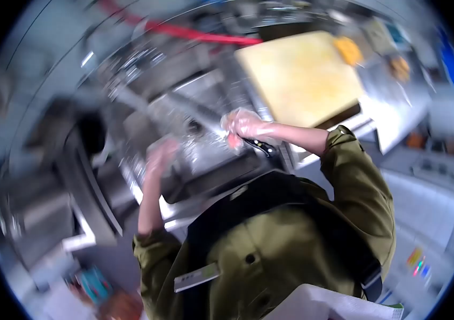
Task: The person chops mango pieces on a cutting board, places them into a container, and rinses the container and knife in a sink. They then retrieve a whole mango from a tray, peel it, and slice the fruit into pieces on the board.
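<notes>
Nearest to me is my own olive jacket (291, 234) with a dark apron (269, 197) over it, and a white sheet of paper (333, 306) at the bottom edge. The whole view is tilted and smeared by motion.

My right hand (244, 125), in a thin clear glove, is closed around a knife (259, 146); its dark handle sticks out below my fist, towards my body, and the blade is hidden. Something pinkish sits against that hand, too blurred to name. The hand hangs over the steel sink (205, 144), just left of the pale yellow cutting board (301, 74), which lies on the counter to the right and farther off.

My left hand (160, 157) is raised over the near left part of the sink, well apart from the right. It is so blurred that I cannot tell whether it is loose or gripping anything.

A red hose (195, 33) runs across the far side.
</notes>
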Action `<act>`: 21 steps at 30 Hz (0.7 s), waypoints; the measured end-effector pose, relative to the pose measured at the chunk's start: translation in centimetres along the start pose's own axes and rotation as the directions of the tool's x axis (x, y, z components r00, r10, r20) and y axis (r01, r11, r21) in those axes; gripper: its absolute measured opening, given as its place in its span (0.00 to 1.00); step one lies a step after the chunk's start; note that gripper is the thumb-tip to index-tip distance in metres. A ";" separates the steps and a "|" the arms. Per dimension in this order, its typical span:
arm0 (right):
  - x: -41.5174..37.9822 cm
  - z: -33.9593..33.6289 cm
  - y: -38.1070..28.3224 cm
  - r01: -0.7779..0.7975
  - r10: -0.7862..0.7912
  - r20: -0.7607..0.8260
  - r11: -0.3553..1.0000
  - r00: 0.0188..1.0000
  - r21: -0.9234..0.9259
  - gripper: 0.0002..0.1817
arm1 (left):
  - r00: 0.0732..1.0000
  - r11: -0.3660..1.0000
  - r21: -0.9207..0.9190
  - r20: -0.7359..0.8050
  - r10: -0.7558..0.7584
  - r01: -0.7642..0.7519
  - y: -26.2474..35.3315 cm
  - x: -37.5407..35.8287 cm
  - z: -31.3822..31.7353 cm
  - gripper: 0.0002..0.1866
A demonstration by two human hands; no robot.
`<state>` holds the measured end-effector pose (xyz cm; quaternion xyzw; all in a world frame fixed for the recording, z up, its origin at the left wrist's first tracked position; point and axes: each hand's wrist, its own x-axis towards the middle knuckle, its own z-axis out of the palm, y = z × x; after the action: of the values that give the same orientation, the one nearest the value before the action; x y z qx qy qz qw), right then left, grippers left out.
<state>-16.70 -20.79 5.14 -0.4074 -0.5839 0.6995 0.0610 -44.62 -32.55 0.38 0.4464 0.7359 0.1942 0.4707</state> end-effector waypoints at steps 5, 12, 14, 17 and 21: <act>16.9 13.0 2.9 -0.132 0.314 -0.137 0.701 0.940 0.701 0.08 | 0.977 0.890 -0.406 0.042 -0.208 0.207 -0.6 -2.4 -1.0 0.20; 22.1 17.7 2.9 -0.201 0.237 0.139 0.260 0.961 0.944 0.03 | 0.998 0.946 -0.324 -0.060 -0.009 -0.011 -2.7 -1.1 -4.6 0.21; 23.2 17.4 3.0 -0.218 0.225 0.137 0.389 0.965 0.895 0.03 | 0.999 0.983 -0.178 -0.001 0.032 -0.031 -1.9 -2.0 -7.0 0.24; 24.9 14.0 3.3 -0.167 0.246 -0.031 0.741 0.969 0.650 0.11 | 0.990 0.955 -0.288 0.098 0.098 -0.066 -1.3 -4.2 -11.0 0.24; 27.6 5.8 7.0 -0.149 0.229 -0.103 0.854 0.968 0.499 0.20 | 0.974 0.973 -0.228 0.228 0.020 0.033 0.8 -5.9 -14.9 0.21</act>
<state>-35.90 -11.94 -14.77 -0.4885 -0.3392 0.7919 0.1386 -56.25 -35.12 11.19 0.4058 0.6508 0.2240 0.6014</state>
